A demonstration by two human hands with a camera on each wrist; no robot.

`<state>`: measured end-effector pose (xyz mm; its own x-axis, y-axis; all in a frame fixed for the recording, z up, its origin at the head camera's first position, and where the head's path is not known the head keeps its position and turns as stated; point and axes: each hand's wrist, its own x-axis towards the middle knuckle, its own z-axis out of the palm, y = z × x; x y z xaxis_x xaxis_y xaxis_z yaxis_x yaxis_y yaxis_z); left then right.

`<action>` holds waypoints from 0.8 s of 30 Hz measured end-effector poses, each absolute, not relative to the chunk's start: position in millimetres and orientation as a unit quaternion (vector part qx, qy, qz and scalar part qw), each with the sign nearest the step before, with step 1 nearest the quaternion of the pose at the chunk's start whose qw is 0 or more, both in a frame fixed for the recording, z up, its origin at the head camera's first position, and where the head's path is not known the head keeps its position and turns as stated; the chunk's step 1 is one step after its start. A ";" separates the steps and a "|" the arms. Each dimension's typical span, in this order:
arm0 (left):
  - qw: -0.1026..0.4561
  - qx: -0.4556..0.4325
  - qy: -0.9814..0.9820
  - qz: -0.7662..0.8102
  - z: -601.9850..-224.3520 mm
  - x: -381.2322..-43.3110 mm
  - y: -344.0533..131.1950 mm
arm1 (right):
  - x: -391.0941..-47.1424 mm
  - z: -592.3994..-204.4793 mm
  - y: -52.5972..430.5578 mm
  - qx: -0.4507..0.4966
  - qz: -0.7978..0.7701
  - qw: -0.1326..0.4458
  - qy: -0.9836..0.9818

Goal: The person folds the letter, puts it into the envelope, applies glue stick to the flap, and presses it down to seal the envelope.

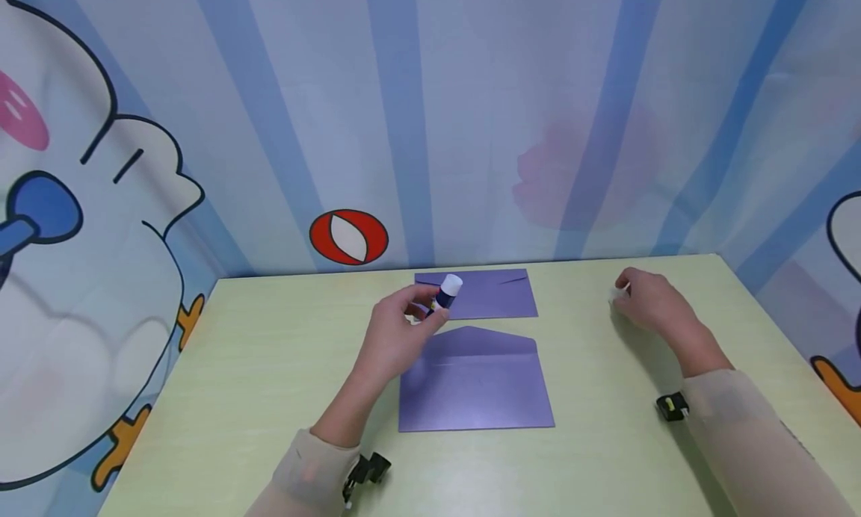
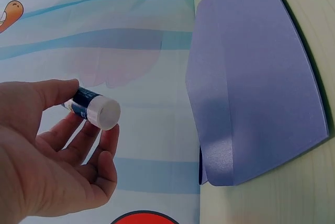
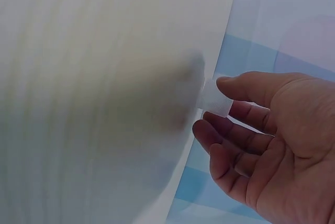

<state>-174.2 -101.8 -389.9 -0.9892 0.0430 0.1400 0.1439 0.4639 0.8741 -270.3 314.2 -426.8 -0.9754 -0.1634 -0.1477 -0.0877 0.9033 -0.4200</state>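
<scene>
My left hand (image 1: 395, 336) pinches a glue stick (image 1: 447, 293) with a dark blue label, held tilted above the table. Its white end (image 2: 109, 114) points away from the palm in the left wrist view. Below it lies a purple envelope (image 1: 476, 394) with its pointed flap folded out toward the back. Off to the right, my right hand (image 1: 651, 302) holds a small white ribbed cap (image 3: 215, 99) between thumb and fingers, at or just above the tabletop; I cannot tell if it touches.
Behind the nearer envelope, a second purple envelope (image 1: 498, 296) lies close to the back edge of the pale yellow table (image 1: 269, 397). A striped blue cartoon curtain (image 1: 464, 128) rises right behind the table. Small black devices (image 1: 673, 406) sit at both wrists.
</scene>
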 end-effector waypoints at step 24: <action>-0.010 -0.005 -0.779 -0.626 -388.6 -179.3 -101.1 | -249.0 -397.6 252.1 -0.119 -0.302 0.036 0.945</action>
